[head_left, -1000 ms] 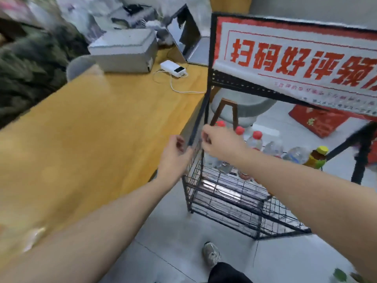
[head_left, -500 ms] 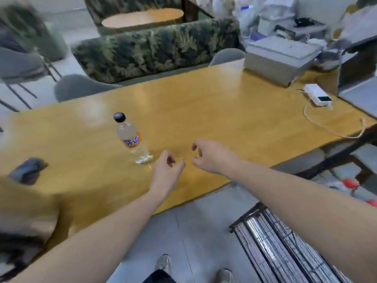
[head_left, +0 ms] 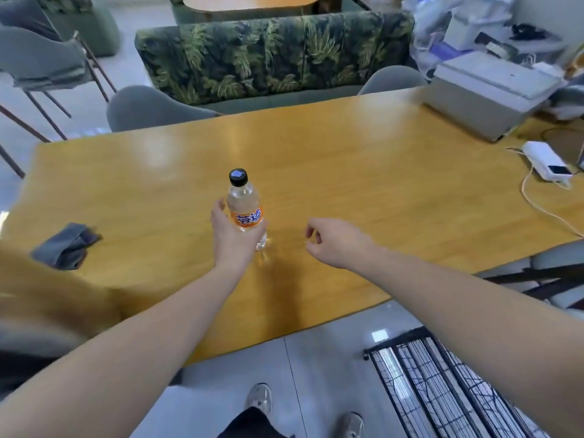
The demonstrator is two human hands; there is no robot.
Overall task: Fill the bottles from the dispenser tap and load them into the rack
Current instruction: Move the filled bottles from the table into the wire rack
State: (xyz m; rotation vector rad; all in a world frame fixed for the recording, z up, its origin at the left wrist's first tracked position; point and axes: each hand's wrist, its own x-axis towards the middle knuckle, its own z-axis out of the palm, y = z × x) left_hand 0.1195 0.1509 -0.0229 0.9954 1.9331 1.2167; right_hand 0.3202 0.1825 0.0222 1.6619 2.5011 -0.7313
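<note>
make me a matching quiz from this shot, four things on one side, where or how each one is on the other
Things:
1. bottle
2. cloth
3. rack
4. right hand

States:
A. on the floor, lower right
B. upright, in the left hand
C. crumpled at the table's left end
D. over the table, holding nothing

Pairs: 1-B, 2-C, 3-A, 4-D

A single head-worn view is given. The table (head_left: 347,191) is seen from above, close, facing forward and down.
</note>
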